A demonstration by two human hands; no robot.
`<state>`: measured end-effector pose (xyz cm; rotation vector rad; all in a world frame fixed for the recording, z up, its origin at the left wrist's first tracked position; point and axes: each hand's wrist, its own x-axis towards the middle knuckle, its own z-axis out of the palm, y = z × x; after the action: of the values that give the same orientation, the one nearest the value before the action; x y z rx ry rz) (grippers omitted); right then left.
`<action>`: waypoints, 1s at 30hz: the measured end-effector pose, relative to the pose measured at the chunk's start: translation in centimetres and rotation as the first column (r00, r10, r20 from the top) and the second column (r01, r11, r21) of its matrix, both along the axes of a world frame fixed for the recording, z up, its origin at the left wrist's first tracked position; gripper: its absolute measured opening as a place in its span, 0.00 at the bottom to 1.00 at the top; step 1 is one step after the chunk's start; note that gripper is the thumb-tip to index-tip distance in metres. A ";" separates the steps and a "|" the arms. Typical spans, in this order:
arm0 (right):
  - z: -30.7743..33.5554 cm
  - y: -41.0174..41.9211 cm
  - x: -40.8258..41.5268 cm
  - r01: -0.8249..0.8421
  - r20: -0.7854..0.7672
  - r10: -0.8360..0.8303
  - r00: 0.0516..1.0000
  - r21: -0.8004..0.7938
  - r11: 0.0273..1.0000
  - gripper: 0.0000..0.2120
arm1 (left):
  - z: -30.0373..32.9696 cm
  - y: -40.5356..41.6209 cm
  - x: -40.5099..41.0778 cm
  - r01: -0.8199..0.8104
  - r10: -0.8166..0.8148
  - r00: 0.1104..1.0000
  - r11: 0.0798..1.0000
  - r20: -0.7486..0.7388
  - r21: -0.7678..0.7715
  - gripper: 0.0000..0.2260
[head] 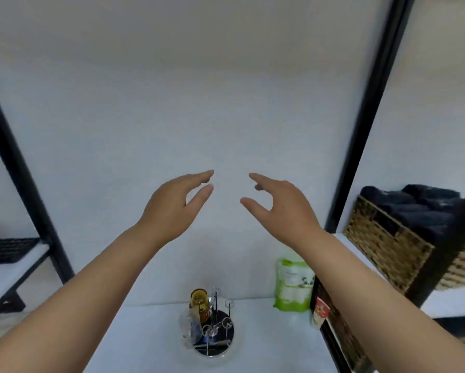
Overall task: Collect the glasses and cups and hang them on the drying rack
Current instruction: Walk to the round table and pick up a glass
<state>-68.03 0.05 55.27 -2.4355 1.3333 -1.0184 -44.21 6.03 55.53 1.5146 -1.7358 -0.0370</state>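
A small metal drying rack (220,337) with a round shiny base and thin upright prongs stands on the white table near the bottom centre. An amber glass (199,304) hangs upside down on its left side, and a clear glass (189,331) hangs below that. My left hand (172,208) and my right hand (282,208) are both raised high in front of the white wall, well above the rack. Each hand has its fingers spread and holds nothing.
A green and white pouch (293,286) stands at the back right of the table (145,340). A dark shelf frame (341,340) with a woven basket (387,243) of dark cloth is on the right. Another black frame (19,173) with a shelf stands left.
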 end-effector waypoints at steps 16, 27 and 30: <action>13.9 14.1 -12.4 0.256 0.352 -0.198 0.915 -0.129 0.958 0.27 | 14.0 6.1 -11.6 0.411 -0.430 0.898 0.895 -0.094 -0.170 0.20; 11.6 27.2 -29.1 0.704 0.384 -0.628 0.677 -0.088 0.705 0.26 | 11.7 7.3 -32.3 0.828 -0.836 0.539 0.548 -0.101 -0.119 0.23; 10.7 31.7 -34.2 0.806 0.380 -0.732 0.566 -0.067 0.588 0.26 | 10.8 9.0 -40.1 0.903 -0.906 0.411 0.420 -0.103 -0.093 0.21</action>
<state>-102.25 31.75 66.01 -1.6036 2.3375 -1.7511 -84.36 15.08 66.28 0.3268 -2.2226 -0.6736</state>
